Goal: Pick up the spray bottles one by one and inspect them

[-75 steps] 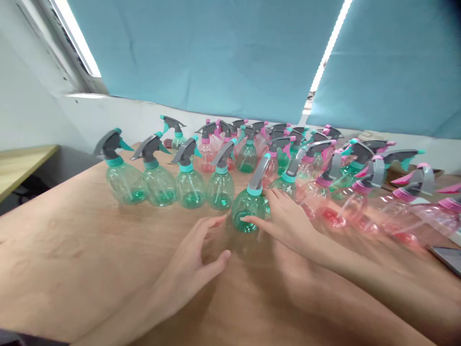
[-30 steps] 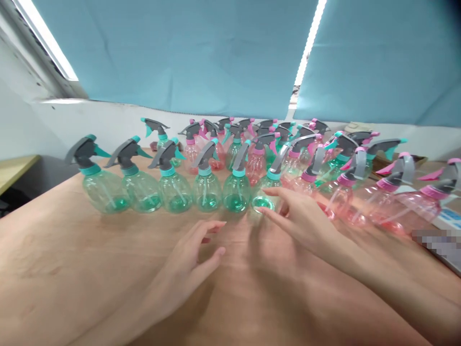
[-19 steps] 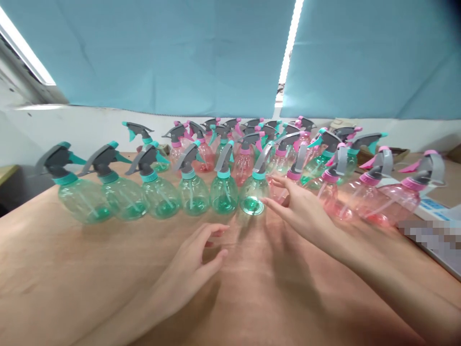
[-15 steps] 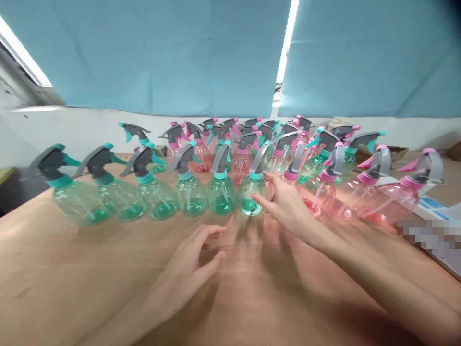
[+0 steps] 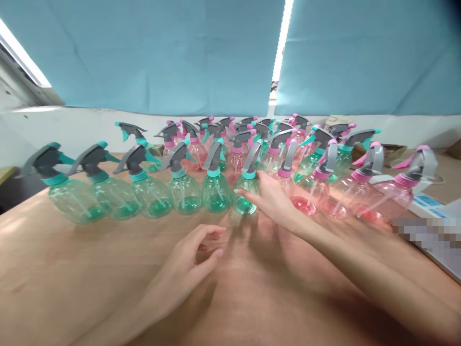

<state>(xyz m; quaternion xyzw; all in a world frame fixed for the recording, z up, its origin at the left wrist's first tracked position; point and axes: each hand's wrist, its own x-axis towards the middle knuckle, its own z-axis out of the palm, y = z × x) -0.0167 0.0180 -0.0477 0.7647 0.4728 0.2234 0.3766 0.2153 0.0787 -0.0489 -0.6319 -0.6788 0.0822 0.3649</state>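
Six green spray bottles [image 5: 185, 194] formed the left part of the front row on the wooden table [image 5: 65, 259], and four pink spray bottles [image 5: 385, 199] carried the row on to the right. The person's right hand [image 5: 276, 198] was at the rightmost green bottle [image 5: 246, 190], its thumb across the front of the body and its fingers round the right side, partly hidden; whether they pressed on it could not be made out. That bottle stood upright on the table, its long axis close to vertical. The grey back of its sprayer head [image 5: 252, 157] faced the person, sloping up and slightly right, with the teal nozzle end pointing away toward the blue curtain [image 5: 162, 57]. The left hand [image 5: 190, 252] gripped nothing; it hovered in front of the row, thumb and fingers parted and pointing right. The other front green bottles also turned their grey backs nearward. Behind stood a mixed cluster of pink and green bottles [image 5: 237, 161], several heads turned sideways.
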